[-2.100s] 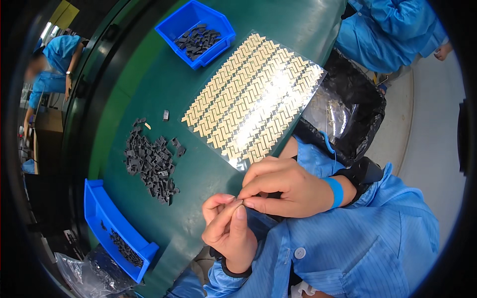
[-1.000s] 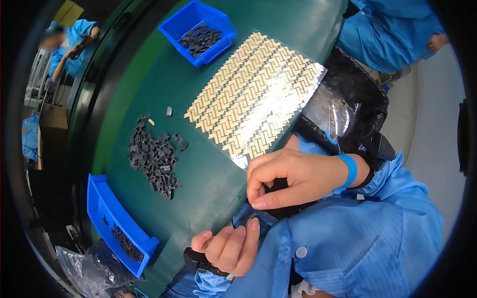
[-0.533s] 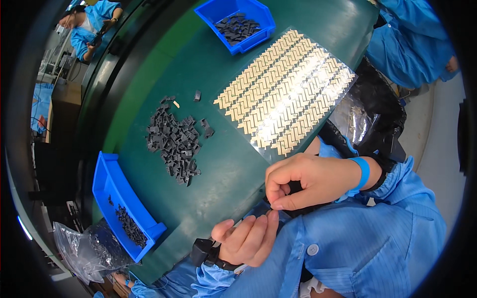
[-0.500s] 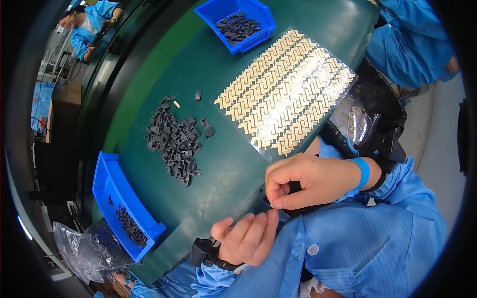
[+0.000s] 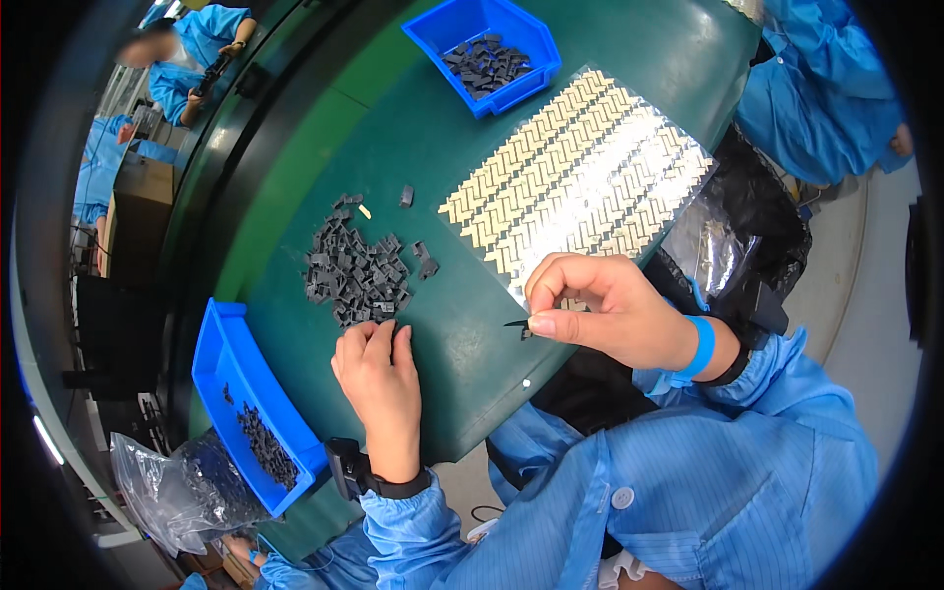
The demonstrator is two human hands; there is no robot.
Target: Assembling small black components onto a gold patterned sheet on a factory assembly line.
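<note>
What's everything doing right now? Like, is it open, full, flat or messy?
Left hand: bent fingers at the pile; grip unclear.
Right hand: pinching a small black piece.
Dark pile: loose, jumbled.
Upper blue bin: open, partly filled.
Lower blue bin: open, small dark bits inside.
Patterned sheet: flat, shiny, partly hidden.
Clear bag: crumpled.

A pile of parts [image 5: 359, 270] lies on the bench [image 5: 462, 369], left of the sheet [image 5: 551, 172], between a far bin [image 5: 521, 91] and a near bin [image 5: 282, 405].
</note>
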